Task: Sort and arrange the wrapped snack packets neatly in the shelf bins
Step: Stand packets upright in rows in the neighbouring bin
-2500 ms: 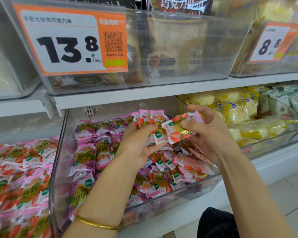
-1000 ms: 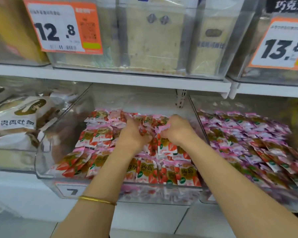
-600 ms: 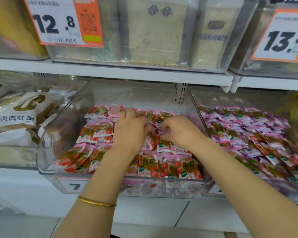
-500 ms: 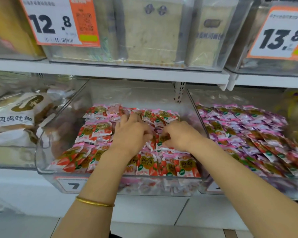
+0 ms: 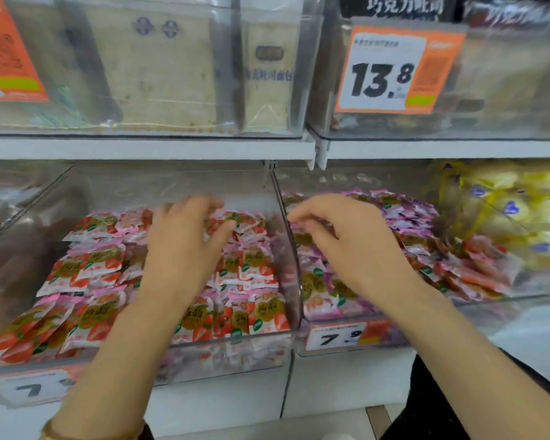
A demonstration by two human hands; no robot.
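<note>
Two clear shelf bins stand side by side on the lower shelf. The left bin (image 5: 223,347) holds rows of red strawberry-print snack packets (image 5: 254,271). The right bin (image 5: 458,304) holds a looser heap of pink and purple packets (image 5: 407,214), with some red ones at its right side. My left hand (image 5: 185,249) hovers over the left bin, fingers spread and blurred, holding nothing. My right hand (image 5: 346,239) is above the right bin next to the divider wall (image 5: 291,249), fingers loosely curled and apart, with no packet in it.
The upper shelf (image 5: 146,147) carries clear bins of pale packaged goods and orange price tags, one reading 13.8 (image 5: 391,71). Yellow wrapped cakes (image 5: 521,214) fill the bin at far right. Brown packs lie in the far-left bin (image 5: 10,249). White floor shows below.
Both hands lifted off the red packets in the left bin and opened. My right hand has crossed the divider to above the right bin, and the view swung right.
</note>
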